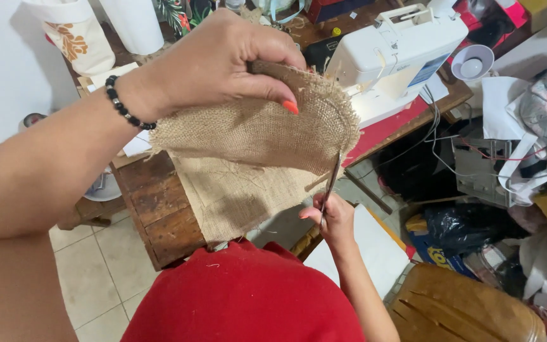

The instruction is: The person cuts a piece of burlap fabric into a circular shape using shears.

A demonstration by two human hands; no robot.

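Observation:
My left hand (213,63) holds up a piece of brown burlap cloth (254,130) with a rounded frayed edge, thumb on its front face. A bead bracelet sits on that wrist. Below it my right hand (332,216) grips a pair of scissors (332,180), the blades pointing up and meeting the cloth's lower right edge. A larger sheet of burlap (229,196) lies under the held piece, draped over the table's front.
A white sewing machine (394,47) stands on the wooden table (159,209) at the back. A red cloth (387,126) lies under it. Cables, bags and boxes crowd the floor at right. A brown wooden seat (463,310) sits at the lower right.

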